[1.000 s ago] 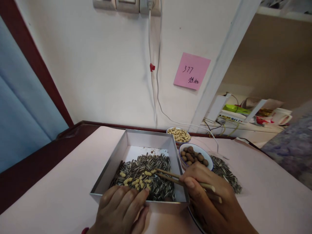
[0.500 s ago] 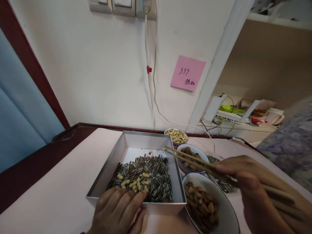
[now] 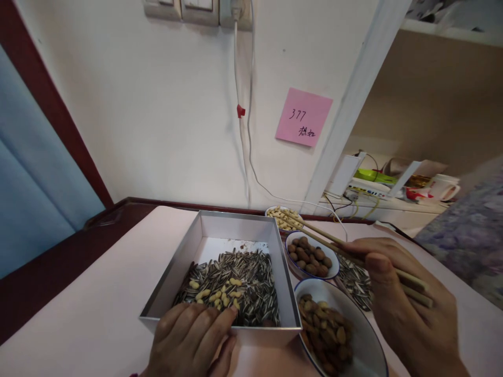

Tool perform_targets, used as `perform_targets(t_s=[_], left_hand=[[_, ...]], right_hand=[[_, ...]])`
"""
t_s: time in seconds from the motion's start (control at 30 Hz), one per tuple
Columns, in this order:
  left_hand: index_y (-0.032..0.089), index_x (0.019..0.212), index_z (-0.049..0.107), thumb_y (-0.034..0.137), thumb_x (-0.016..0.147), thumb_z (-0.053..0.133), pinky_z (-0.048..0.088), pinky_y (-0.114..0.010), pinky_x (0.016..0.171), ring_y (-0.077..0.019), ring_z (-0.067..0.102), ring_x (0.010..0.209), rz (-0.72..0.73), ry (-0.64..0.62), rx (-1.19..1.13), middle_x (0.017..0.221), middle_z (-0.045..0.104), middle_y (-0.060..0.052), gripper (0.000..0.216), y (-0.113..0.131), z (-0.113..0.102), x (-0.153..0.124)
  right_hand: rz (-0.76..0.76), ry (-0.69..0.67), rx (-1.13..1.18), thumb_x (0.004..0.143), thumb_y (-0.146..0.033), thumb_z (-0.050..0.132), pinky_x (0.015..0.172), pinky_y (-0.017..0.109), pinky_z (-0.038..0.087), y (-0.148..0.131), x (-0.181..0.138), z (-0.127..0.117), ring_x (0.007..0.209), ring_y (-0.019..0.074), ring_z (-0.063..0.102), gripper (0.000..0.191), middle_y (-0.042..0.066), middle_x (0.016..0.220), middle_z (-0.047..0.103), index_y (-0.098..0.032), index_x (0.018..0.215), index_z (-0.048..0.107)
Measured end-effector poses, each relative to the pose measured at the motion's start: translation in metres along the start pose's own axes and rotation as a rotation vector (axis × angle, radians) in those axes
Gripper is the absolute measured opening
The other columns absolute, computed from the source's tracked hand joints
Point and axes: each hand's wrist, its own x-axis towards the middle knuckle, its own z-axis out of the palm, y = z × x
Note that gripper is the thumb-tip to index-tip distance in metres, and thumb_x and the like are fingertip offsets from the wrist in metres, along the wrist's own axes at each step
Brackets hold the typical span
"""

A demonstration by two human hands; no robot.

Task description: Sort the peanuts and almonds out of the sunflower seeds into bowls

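- The right hand (image 3: 408, 303) has its fingers closed around a pair of wooden chopsticks (image 3: 334, 245), thumb pressed on top; the sticks run from the hand toward ten o'clock.
- The chopstick tips sit over the small bowl of pale peanuts (image 3: 283, 218) at the far edge of the bench; whether they pinch a nut is too small to tell.
- The left hand (image 3: 188, 340) lies palm down on the near wall of the square metal tray (image 3: 220, 319), fingers curled over the rim, the fingertips (image 3: 231, 312) just touching the seeds inside.
- In the tray lies a heap of striped sunflower seeds (image 3: 251, 283) filling the near half, with pale peanuts (image 3: 218, 294) scattered on top near the left hand; the far half shows bare white floor.
- At three o'clock of the tray, just beside its wall, stands a blue-rimmed bowl of round brown nuts (image 3: 310, 256), under the chopstick shafts.
- At four o'clock of the tray, near the right wrist, sits a larger white bowl of brown-skinned nuts (image 3: 326, 330).
- A loose pile of sunflower seeds (image 3: 356, 283) lies on the pink bench (image 3: 98, 303) between the two bowls and the right hand.
- On the wall at twelve o'clock hang a pink sticky note (image 3: 303, 124) and a white cable (image 3: 245, 131).
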Motion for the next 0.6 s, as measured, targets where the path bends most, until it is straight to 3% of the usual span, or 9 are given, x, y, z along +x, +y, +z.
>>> perform_targets(t_s=[0.1, 0.23, 0.43, 0.6], left_hand=[[0.021, 0.102, 0.07, 0.022, 0.092, 0.055, 0.04, -0.036, 0.085, -0.017, 0.059, 0.081, -0.012, -0.015, 0.004, 0.082, 0.07, 0.0, 0.018, 0.002, -0.001, 0.001], [0.021, 0.104, 0.07, 0.022, 0.093, 0.055, 0.04, -0.035, 0.088, -0.0171, 0.059, 0.083, -0.022, -0.017, -0.009, 0.082, 0.069, 0.0, 0.019, 0.003, -0.002, -0.001], [0.02, 0.103, 0.069, 0.022, 0.092, 0.054, 0.038, -0.035, 0.088, -0.017, 0.057, 0.081, -0.032, -0.009, -0.043, 0.081, 0.068, 0.0, 0.019, 0.003, 0.0, -0.001], [0.019, 0.106, 0.068, 0.021, 0.095, 0.05, 0.039, -0.034, 0.088, -0.0168, 0.057, 0.083, -0.011, -0.019, -0.048, 0.085, 0.068, 0.0, 0.022, 0.004, -0.004, 0.003]], right_hand=[[0.018, -0.083, 0.049, 0.103, -0.033, 0.049, 0.076, 0.027, 0.052, -0.015, -0.003, -0.007, 0.098, 0.0193, 0.064, 0.022, 0.003, 0.103, 0.069, -0.028, 0.103, 0.07], [0.01, -0.311, 0.13, 0.102, -0.036, 0.047, 0.066, 0.024, 0.054, -0.028, -0.003, -0.004, 0.088, 0.0186, 0.069, 0.025, 0.002, 0.095, 0.071, -0.028, 0.096, 0.07], [0.048, -0.526, 0.18, 0.104, -0.035, 0.043, 0.064, 0.026, 0.047, -0.038, -0.001, 0.03, 0.073, 0.0157, 0.064, 0.036, 0.001, 0.077, 0.065, -0.021, 0.081, 0.066], [0.04, -0.578, 0.184, 0.105, -0.034, 0.041, 0.066, 0.026, 0.043, -0.043, -0.002, 0.052, 0.071, 0.0142, 0.058, 0.037, 0.0, 0.074, 0.061, -0.019, 0.076, 0.06]])
